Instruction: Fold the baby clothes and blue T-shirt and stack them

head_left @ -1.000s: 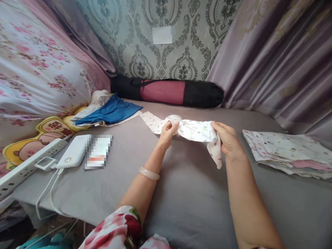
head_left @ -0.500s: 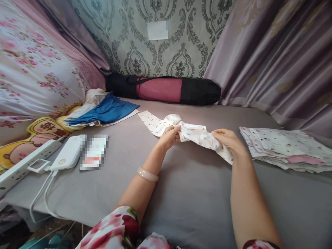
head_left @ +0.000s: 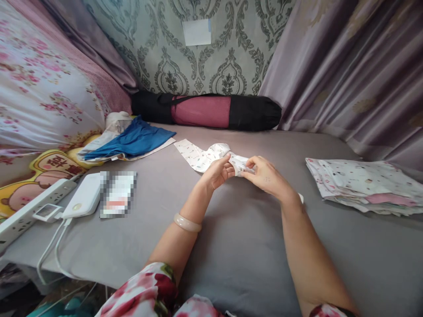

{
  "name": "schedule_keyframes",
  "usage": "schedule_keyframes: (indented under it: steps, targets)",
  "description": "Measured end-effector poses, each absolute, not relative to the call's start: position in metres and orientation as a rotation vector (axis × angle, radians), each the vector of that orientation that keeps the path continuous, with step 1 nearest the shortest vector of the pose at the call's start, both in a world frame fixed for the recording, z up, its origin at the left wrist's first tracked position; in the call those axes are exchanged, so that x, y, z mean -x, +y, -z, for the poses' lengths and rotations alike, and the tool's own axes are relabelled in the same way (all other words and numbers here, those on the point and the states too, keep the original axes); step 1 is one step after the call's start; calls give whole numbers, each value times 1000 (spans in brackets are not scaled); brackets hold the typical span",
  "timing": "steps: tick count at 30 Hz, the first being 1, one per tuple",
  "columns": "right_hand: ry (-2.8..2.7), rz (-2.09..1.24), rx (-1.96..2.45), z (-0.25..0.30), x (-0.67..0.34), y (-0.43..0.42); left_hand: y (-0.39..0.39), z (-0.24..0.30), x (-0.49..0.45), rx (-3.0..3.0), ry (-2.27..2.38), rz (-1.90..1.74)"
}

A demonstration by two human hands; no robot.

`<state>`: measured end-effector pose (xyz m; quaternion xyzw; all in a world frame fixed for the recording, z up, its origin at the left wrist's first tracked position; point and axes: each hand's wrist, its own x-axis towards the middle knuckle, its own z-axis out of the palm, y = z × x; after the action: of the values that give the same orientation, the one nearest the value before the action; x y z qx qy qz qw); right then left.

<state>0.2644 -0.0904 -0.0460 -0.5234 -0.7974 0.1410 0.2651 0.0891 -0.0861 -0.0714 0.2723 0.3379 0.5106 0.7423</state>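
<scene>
A small white printed garment (head_left: 201, 156) lies stretched across the grey bed sheet (head_left: 231, 246) in the middle of the view. My left hand (head_left: 218, 172), with a pale bangle on its wrist, pinches the garment near its middle. My right hand (head_left: 266, 177) has come in close beside the left and grips the same cloth, fingers curled, covering most of the garment's right part. Only a small white tip of it shows behind my right wrist.
A stack of folded printed clothes (head_left: 363, 185) lies at the right. A blue garment (head_left: 132, 140) and cartoon cushion (head_left: 49, 167) lie at the left, with a white power bank (head_left: 82, 200), power strip (head_left: 29, 211) and blurred card (head_left: 118, 193). A black-and-pink rolled bag (head_left: 208, 111) lies against the wall.
My right hand slid left along the garment until it met the left hand, and the cloth dropped lower onto the sheet. The left hand stayed roughly in place.
</scene>
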Motion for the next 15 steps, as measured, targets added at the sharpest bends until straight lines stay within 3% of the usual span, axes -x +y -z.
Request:
schedule_keyframes:
  steps: [8,15]
  targets:
    - [-1931,-677,1473,50,-254,-91,-81,76,-84,-618,791,-1186]
    - [-1917,-345,1393,60,-259,-79,-83,74,-57,-786,934,-1209]
